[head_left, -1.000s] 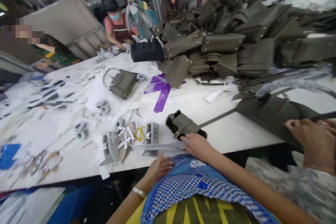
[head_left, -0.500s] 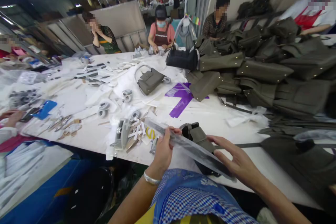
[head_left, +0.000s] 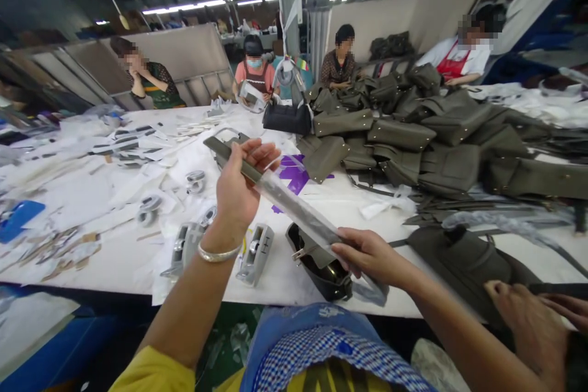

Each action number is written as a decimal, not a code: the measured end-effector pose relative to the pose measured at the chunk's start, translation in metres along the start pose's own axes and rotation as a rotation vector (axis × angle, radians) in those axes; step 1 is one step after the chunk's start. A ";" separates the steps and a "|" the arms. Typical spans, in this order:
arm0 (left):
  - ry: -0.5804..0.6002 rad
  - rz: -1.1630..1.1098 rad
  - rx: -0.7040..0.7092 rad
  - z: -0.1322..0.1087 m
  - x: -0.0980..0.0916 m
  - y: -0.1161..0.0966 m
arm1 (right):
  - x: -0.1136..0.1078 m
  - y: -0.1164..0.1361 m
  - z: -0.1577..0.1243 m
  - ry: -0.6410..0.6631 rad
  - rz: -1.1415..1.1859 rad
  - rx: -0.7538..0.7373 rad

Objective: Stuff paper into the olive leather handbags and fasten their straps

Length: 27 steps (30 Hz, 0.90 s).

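My left hand is raised over the table, its thumb pressed on a flat olive strap. One end of the strap is bare, and the rest runs down to the right inside a clear plastic sleeve. Lower down, my right hand pinches the sleeve between thumb and fingers. Beneath it an olive handbag stands open near the table edge. A grey tape dispenser is to the left of the bag, and another tape dispenser sits beyond my left forearm.
Olive bags are heaped at the right. A black bag stands near the middle, with purple tape on the table before it. Tape rolls and paper scraps lie left. A co-worker's hands work close on the right; others sit opposite.
My left hand has moved up and left with the strap, whose end now shows bare beyond the plastic. My right hand has shifted left and upward. The view has turned to the right.
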<state>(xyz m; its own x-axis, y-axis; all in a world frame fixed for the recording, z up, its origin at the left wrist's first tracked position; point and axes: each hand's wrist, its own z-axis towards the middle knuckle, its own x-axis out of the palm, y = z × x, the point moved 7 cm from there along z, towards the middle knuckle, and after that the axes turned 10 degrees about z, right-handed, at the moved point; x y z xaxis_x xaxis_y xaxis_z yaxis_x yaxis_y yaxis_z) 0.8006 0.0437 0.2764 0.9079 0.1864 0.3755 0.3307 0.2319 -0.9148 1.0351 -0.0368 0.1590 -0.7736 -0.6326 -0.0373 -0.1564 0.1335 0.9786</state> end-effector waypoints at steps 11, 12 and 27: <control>0.455 0.064 -0.055 -0.007 0.083 -0.013 | -0.032 -0.025 -0.054 -0.269 -0.179 -0.109; 0.576 0.081 -0.053 -0.021 0.102 -0.012 | -0.034 0.003 -0.048 -0.350 -0.139 -0.202; 1.054 0.902 0.001 -0.032 -0.026 0.188 | 0.049 -0.077 -0.003 -0.336 0.191 0.272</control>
<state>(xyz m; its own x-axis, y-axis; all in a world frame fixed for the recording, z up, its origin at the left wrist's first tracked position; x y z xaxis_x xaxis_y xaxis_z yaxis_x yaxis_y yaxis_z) 0.8476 0.0517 0.0894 0.5694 -0.5305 -0.6280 -0.4678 0.4192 -0.7781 1.0106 -0.0802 0.0825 -0.9530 -0.3013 0.0307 -0.1126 0.4465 0.8877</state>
